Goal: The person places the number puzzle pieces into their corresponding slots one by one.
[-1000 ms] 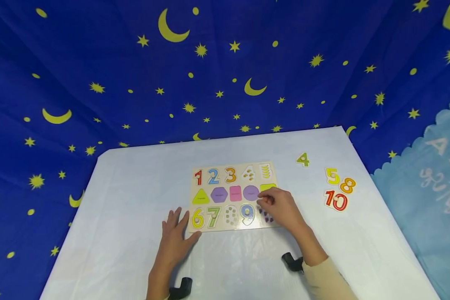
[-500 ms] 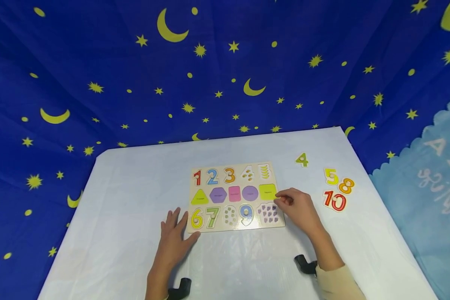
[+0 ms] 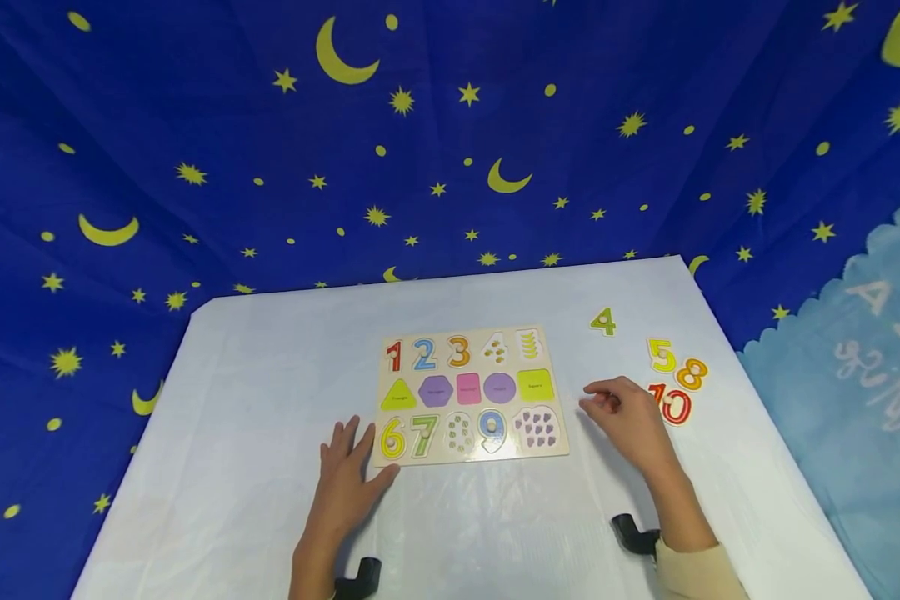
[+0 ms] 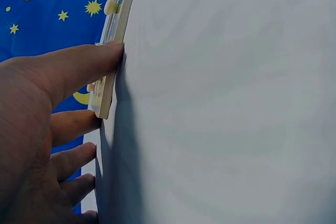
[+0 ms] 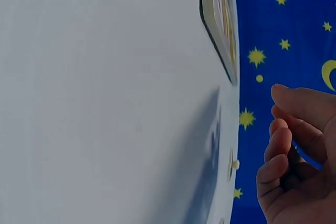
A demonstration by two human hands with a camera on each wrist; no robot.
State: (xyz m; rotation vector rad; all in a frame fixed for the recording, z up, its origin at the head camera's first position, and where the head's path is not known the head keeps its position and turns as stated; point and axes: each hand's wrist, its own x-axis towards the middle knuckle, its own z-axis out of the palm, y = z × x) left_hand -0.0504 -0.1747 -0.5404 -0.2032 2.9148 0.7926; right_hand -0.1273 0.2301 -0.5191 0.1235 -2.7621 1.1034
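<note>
A wooden number puzzle board [image 3: 427, 405] lies on the white table, with the 1, 2, 3, 6, 7 and 9 pieces in their recesses. The 4, 5, 8 and 10 recesses show printed pictures. My left hand [image 3: 343, 483] rests at the board's near left corner, thumb [image 4: 97, 59] on its near edge, fingers spread. My right hand [image 3: 633, 423] is over the table just right of the board, fingers loosely bent, holding nothing; in the right wrist view thumb and forefinger tips are close together. The loose number 10 piece [image 3: 677, 407] lies just beyond it, partly covered.
Farther right lie the loose number 4 piece [image 3: 603, 322], number 5 piece [image 3: 662, 355] and number 8 piece [image 3: 692, 374]. A blue cloth [image 3: 435, 125] with moons and stars hangs behind the table [image 3: 262, 392]. Each wrist wears a black mount.
My right hand has moved right, from over the board to the table beside it, uncovering the yellow square and the grapes recess. My left hand has stayed at the board's corner.
</note>
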